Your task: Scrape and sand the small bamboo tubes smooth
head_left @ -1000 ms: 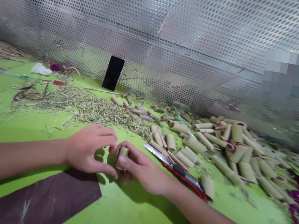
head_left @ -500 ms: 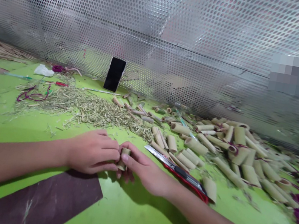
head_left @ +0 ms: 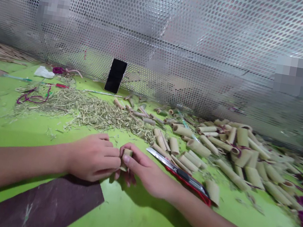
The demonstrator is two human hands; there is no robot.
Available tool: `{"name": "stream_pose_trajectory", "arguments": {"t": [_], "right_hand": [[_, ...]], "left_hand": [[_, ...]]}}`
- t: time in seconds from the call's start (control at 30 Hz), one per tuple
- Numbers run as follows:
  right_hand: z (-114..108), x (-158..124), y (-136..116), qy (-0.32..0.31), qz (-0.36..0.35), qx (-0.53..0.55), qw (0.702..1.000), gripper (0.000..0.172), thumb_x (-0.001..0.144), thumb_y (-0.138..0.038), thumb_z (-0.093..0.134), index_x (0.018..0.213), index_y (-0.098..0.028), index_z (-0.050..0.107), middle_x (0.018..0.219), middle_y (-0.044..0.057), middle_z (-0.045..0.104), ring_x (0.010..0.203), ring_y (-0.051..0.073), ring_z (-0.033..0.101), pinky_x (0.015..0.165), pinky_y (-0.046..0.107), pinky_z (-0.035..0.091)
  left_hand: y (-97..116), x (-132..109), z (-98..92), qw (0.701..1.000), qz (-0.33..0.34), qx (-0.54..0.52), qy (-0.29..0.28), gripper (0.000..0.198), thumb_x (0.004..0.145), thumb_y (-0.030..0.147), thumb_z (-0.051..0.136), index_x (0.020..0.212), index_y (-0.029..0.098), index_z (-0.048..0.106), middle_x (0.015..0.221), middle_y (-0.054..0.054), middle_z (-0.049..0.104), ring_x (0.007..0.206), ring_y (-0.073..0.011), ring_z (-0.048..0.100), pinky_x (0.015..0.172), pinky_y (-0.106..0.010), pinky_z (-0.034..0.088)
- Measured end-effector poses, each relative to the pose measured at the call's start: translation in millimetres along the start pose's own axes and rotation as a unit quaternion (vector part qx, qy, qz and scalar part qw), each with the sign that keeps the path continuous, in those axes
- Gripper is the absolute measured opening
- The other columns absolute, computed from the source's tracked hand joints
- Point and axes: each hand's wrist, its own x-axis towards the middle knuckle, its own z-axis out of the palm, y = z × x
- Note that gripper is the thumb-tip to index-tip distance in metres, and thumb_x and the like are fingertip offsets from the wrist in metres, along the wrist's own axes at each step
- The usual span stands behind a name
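Between thumb and fingers, my right hand (head_left: pixel 144 172) grips a short piece of bamboo tube (head_left: pixel 127 153), which stands roughly upright. My left hand (head_left: pixel 97 158) is closed, back upward, with its curled fingertips against the tube's left side. What those fingers hold, if anything, is hidden. Below my left wrist, a dark brown sheet that looks like sandpaper (head_left: pixel 46 204) lies on the green table (head_left: pixel 127 222). Just beyond my right hand rests a red-and-black utility knife (head_left: pixel 184 176) with its blade out.
Many cut bamboo tubes (head_left: pixel 231 173) are heaped at the right. Shavings (head_left: pixel 88 108) spread across the middle, and a phone (head_left: pixel 116 76) leans on the perforated metal screen (head_left: pixel 155 21). Purple string (head_left: pixel 33 97) and white tissue (head_left: pixel 44 72) lie at the left.
My left hand has shifted slightly down along the bamboo tube, and its fingers are more curled. The tube tilts a little differently; my right hand stays almost in place.
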Motion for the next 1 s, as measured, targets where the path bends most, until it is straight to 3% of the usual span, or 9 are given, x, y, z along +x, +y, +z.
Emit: {"name": "stream_pose_trajectory", "arguments": {"t": [0.17,0.3,0.6,0.83,1.0], "right_hand": [[-0.1,0.4,-0.1,0.007,-0.002,0.001,1.000,0.045,0.098,-0.067,0.051,0.105,-0.022,0.049,0.080,0.000,0.066,0.062,0.012,0.057,0.056,0.027,0.044],[-0.2,0.7,0.9,0.020,-0.004,-0.004,1.000,0.045,0.099,-0.067,0.047,0.102,-0.023,0.048,0.080,0.000,0.066,0.061,0.012,0.059,0.059,0.029,0.048],[3.9,4.9,5.5,0.067,-0.006,0.010,0.998,0.047,0.097,-0.070,0.048,0.104,-0.023,0.045,0.074,-0.003,0.064,0.053,0.011,0.057,0.050,0.026,0.046],[7.4,8.5,6.3,0.078,-0.002,0.014,0.997,0.053,0.094,-0.077,0.046,0.101,-0.024,0.044,0.058,-0.009,0.055,0.046,0.012,0.052,0.046,0.024,0.040],[5.5,7.1,1.2,0.060,0.002,0.012,0.998,0.052,0.094,-0.075,0.047,0.100,-0.023,0.045,0.070,-0.006,0.060,0.051,0.010,0.055,0.049,0.025,0.042]], "left_hand": [[-0.5,1.0,-0.7,1.000,-0.007,-0.011,-0.013,0.022,0.101,0.021,0.045,0.081,0.020,0.055,0.075,0.001,0.065,0.065,-0.0141,0.054,0.067,-0.032,0.037],[0.0,2.3,-2.4,0.998,-0.050,0.000,-0.022,0.025,0.103,0.026,0.039,0.087,0.019,0.056,0.077,-0.001,0.064,0.063,-0.0158,0.054,0.066,-0.033,0.036],[3.6,2.1,1.2,0.996,-0.075,0.036,-0.034,0.025,0.102,0.022,0.038,0.083,0.019,0.054,0.073,-0.001,0.061,0.060,-0.0170,0.052,0.064,-0.034,0.036],[0.3,5.2,3.1,0.997,-0.064,0.025,0.020,0.027,0.100,0.021,0.041,0.076,0.020,0.053,0.066,0.001,0.060,0.057,-0.0146,0.052,0.060,-0.033,0.032],[-2.4,4.4,3.3,0.996,-0.071,-0.012,0.048,0.027,0.098,0.020,0.044,0.071,0.019,0.051,0.063,0.004,0.060,0.053,-0.0114,0.049,0.055,-0.030,0.028]]}}
